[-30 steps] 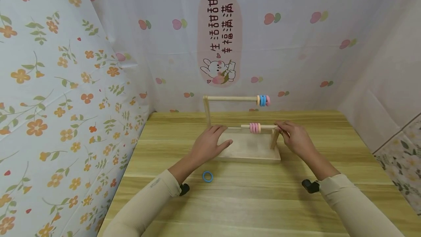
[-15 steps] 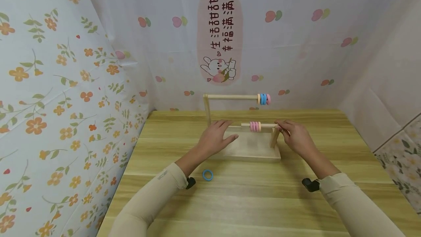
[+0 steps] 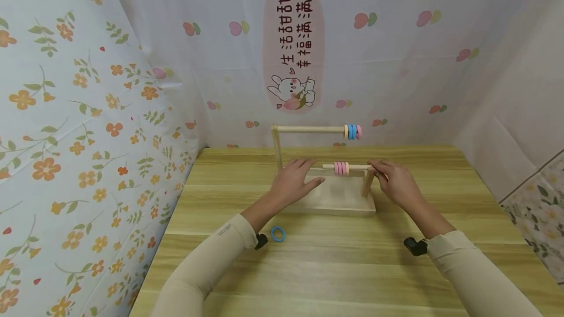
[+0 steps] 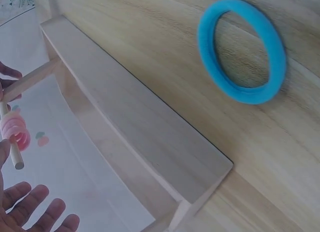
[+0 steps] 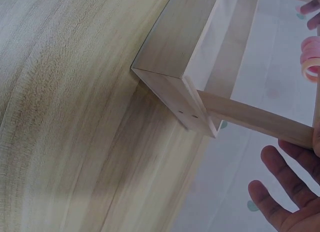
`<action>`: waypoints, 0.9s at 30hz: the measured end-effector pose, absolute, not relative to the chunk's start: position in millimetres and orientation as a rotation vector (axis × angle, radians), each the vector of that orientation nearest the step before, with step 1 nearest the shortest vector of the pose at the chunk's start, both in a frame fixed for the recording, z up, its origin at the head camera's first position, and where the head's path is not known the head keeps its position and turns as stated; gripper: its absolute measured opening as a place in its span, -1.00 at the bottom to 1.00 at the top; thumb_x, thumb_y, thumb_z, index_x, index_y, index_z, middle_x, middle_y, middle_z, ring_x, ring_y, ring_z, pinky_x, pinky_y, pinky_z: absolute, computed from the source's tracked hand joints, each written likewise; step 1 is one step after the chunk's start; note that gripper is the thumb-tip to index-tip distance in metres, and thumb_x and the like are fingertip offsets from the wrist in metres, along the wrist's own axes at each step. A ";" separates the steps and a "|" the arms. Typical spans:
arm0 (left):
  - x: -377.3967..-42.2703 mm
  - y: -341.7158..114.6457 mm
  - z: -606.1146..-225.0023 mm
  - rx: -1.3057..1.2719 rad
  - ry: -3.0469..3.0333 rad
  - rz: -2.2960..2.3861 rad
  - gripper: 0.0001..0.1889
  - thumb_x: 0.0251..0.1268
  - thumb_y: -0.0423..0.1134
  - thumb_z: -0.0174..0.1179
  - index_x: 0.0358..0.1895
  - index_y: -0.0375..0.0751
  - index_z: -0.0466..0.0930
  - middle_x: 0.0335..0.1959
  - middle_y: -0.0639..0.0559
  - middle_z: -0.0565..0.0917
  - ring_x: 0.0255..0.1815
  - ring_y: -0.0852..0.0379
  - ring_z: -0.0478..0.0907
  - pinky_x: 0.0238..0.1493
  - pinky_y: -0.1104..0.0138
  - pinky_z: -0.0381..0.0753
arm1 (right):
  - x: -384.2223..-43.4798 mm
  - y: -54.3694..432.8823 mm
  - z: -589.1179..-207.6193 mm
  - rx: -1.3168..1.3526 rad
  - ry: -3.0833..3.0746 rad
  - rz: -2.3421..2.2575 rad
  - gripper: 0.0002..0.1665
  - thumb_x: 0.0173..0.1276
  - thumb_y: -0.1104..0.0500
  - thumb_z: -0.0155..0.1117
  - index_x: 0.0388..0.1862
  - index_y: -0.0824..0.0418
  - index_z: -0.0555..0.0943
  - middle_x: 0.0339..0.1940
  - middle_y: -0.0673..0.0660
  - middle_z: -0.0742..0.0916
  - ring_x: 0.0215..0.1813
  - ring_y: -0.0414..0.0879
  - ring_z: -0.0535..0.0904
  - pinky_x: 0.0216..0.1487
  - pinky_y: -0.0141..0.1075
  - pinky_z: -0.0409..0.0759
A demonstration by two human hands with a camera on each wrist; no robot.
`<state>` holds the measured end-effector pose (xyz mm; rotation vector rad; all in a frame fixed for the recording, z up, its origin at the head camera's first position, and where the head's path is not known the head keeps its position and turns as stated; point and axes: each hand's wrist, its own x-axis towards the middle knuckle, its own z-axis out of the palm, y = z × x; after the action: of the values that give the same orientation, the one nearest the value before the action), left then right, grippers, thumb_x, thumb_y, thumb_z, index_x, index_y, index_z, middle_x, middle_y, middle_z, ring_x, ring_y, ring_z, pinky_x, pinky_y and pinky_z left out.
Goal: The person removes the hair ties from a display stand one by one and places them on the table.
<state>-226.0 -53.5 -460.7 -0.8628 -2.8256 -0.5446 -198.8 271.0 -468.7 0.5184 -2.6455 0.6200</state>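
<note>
A wooden stand (image 3: 371, 207) has a shallow tray base and two posts, each carrying a horizontal rod. On the lower rod (image 3: 358, 167) hang several pink hair ties (image 3: 340, 168) and a cream one. My right hand (image 3: 395, 182) grips the top of the right post (image 5: 260, 121), where that rod joins it; its other fingers spread apart in the right wrist view. My left hand (image 3: 293, 182) is held with extended fingers beside the rod's free end, holding nothing. The upper rod (image 3: 310, 129) bears cream, blue and pink hair ties (image 3: 352, 132) at its right end.
A blue hair tie (image 4: 242, 51) lies flat on the wood-grain table (image 3: 335, 268) in front of the stand. Behind rises a printed curtain (image 3: 396, 87), with a floral cloth (image 3: 88, 160) on the left side.
My left hand has moved slightly right and forward along the stand, towards the lower rod's free end. My right hand stays at the post, and the hair ties keep their places.
</note>
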 end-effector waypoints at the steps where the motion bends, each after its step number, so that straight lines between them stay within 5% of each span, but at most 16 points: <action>1: -226.4 -52.5 -460.2 -0.867 -2.823 -0.549 -0.29 0.68 0.29 0.18 0.63 -0.08 0.48 0.55 -0.08 0.62 0.61 -0.15 0.53 0.63 -0.04 0.53 | -198.8 271.0 -468.7 0.518 -2.648 0.623 -0.60 0.60 0.35 0.38 0.34 0.41 0.72 -0.05 0.38 0.85 -0.31 0.19 0.75 -0.27 0.08 0.71; 10: -228.8 -42.9 -458.2 -0.871 -2.833 -0.549 -0.29 0.67 0.30 0.18 0.65 -0.01 0.45 0.57 -0.03 0.61 0.59 -0.12 0.54 0.44 -0.01 0.71 | -198.4 270.9 -468.3 0.521 -2.648 0.645 -0.61 0.60 0.32 0.39 0.33 0.43 0.73 0.06 0.43 0.85 -0.12 0.37 0.82 -0.11 0.26 0.77; 17: -231.2 -35.5 -458.8 -0.903 -2.834 -0.549 -0.30 0.69 0.29 0.17 0.66 0.00 0.44 0.60 0.00 0.58 0.63 -0.09 0.50 0.58 0.05 0.59 | -198.9 270.9 -468.2 0.521 -2.641 0.647 -0.62 0.60 0.34 0.39 0.31 0.42 0.74 0.15 0.44 0.84 -0.01 0.43 0.82 -0.02 0.30 0.77; 27: -232.3 -28.0 -457.2 -0.920 -2.835 -0.551 -0.30 0.68 0.26 0.20 0.66 -0.03 0.43 0.60 -0.02 0.58 0.64 -0.11 0.49 0.60 0.03 0.57 | -198.2 270.0 -468.6 0.562 -2.585 0.634 -0.64 0.51 0.37 0.46 0.24 0.43 0.76 0.03 0.44 0.85 -0.11 0.40 0.83 -0.10 0.29 0.78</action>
<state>-232.3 -28.0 -457.2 -0.9203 -2.8347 -0.5507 -198.2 270.0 -468.6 0.5623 -2.5854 0.6343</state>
